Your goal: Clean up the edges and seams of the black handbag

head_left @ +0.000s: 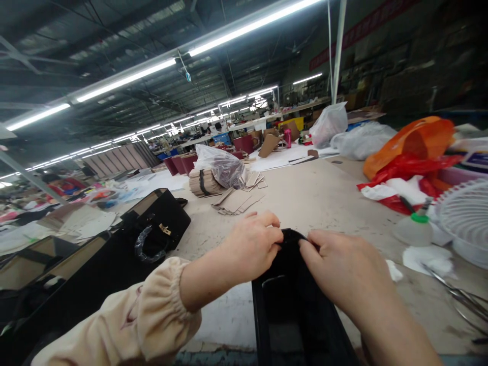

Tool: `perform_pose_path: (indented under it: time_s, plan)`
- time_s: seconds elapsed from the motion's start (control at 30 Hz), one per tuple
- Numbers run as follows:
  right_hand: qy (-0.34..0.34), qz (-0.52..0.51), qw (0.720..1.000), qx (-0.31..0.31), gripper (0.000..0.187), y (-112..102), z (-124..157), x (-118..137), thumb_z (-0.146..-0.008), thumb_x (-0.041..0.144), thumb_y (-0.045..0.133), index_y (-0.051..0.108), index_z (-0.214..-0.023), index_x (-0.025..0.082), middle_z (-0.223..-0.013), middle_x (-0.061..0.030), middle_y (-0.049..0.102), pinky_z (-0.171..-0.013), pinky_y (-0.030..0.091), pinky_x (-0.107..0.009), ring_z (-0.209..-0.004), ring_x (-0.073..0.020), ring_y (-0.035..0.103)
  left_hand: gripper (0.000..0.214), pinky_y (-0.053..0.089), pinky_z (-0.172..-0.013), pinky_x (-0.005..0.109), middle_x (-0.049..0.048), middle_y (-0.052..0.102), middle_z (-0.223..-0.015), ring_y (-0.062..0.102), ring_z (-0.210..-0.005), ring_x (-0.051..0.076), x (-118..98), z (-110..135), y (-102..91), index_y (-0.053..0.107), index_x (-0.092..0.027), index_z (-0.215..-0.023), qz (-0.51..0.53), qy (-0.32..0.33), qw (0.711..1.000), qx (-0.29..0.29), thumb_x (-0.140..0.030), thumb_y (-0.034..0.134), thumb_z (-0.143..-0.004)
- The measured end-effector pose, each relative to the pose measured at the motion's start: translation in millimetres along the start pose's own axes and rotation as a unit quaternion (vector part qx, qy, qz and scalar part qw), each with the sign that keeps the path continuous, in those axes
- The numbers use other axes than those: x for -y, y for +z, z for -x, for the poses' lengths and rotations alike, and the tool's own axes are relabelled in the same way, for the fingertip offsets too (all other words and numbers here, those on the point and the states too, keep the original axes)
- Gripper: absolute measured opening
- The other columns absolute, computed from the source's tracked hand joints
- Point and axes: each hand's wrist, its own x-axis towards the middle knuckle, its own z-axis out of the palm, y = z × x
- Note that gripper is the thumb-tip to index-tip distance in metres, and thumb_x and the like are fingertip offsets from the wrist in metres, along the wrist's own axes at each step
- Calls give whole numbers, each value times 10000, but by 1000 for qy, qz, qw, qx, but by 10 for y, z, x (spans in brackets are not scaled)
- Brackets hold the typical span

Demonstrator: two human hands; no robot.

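A black handbag body (pixel 290 305) stands in front of me with its open top toward me. At its far end, my left hand (pixel 253 244) pinches the rim from the left, thumb and fingers closed on the edge. My right hand (pixel 339 264) grips the same rim from the right, its thumb over the inner edge. A small gap of black rim shows between the two hands. The fingertips at the outer side of the bag are partly hidden.
Black handbags (pixel 152 223) stand in a row at left, one with a wrapped handle. Cardboard pieces (pixel 236 201) and a bundle of strips (pixel 206 182) lie ahead. At right are scissors (pixel 457 292), a green-capped bottle (pixel 415 226), a white basket (pixel 465 218) and an orange bag (pixel 412 142).
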Motion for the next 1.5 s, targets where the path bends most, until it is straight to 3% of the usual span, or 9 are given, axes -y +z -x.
perform_pose_path:
  time_s: [0.13, 0.23, 0.37, 0.47, 0.63, 0.83, 1.07, 1.37, 1.5]
  plan:
    - [5, -4, 1000, -4, 303, 11, 5, 26, -802, 334, 403, 591, -582, 243, -645, -31, 649, -501, 193, -291, -545, -165, 513, 140, 284, -1050, 423, 4, 602, -999, 574, -862, 135, -39, 53, -25, 638, -197, -750, 34, 28, 999, -16, -231, 519, -815]
    - [-1, -13, 1000, -10, 304, 17, 12, 38, -803, 326, 402, 583, -574, 243, -645, -24, 649, -504, 195, -291, -537, -160, 510, 90, 182, -1090, 473, -3, 598, -1004, 570, -889, 139, -32, 99, -35, 624, -193, -734, 55, 8, 998, -23, -244, 571, -787]
    - [-5, -16, 1000, -16, 304, 26, 13, 37, -807, 325, 402, 584, -576, 246, -643, -18, 648, -506, 193, -291, -536, -157, 509, 149, 369, -954, 392, 40, 578, -986, 542, -909, 174, 20, 103, -30, 644, -189, -858, 64, -13, 998, -16, -278, 633, -739]
    - [-6, -17, 1000, -19, 297, 34, 10, 31, -805, 332, 407, 581, -579, 248, -641, -15, 645, -508, 188, -291, -534, -159, 509, 190, 424, -830, 347, 55, 562, -948, 521, -881, 186, 31, 72, -38, 663, -192, -905, 35, -3, 999, -12, -289, 624, -746]
    - [-3, -10, 1000, -11, 312, 40, 3, 13, -808, 351, 401, 560, -561, 246, -616, -14, 632, -502, 178, -286, -539, -163, 499, 137, 427, -745, 316, 46, 554, -857, 519, -801, 167, 55, 31, -51, 672, -178, -706, 15, -7, 1000, -3, -282, 604, -764]
    - [-3, -5, 1000, -10, 322, 38, -6, -14, -815, 371, 396, 557, -566, 247, -611, -16, 627, -504, 182, -287, -549, -166, 493, 157, 445, -748, 228, 51, 612, -945, 570, -809, 118, 124, 18, 54, 608, -145, -652, 143, -1, 989, -45, -233, 581, -779]
    - [2, -1, 1000, 0, 312, 26, 3, -17, -813, 389, 409, 554, -573, 250, -634, -13, 634, -512, 188, -292, -568, -169, 507, 173, 353, -534, 206, -14, 551, -606, 485, -560, 86, 116, -70, 137, 527, -153, -566, 109, -60, 991, -43, -164, 547, -738]
    - [3, -1, 1000, 4, 323, 12, -10, -20, -806, 401, 432, 568, -560, 242, -605, -13, 628, -509, 205, -287, -543, -156, 496, 183, 339, -534, 204, -16, 582, -640, 487, -579, 90, 102, -93, 116, 591, -167, -629, 118, -59, 990, -45, -303, 600, -750]
    - [6, -18, 1000, 5, 340, 18, -11, -42, -800, 422, 452, 587, -546, 240, -544, -7, 606, -501, 232, -278, -520, -151, 505, 203, 348, -536, 202, -11, 582, -632, 490, -576, 90, 97, -97, 123, 600, -163, -620, 106, -58, 992, -44, -285, 565, -778]
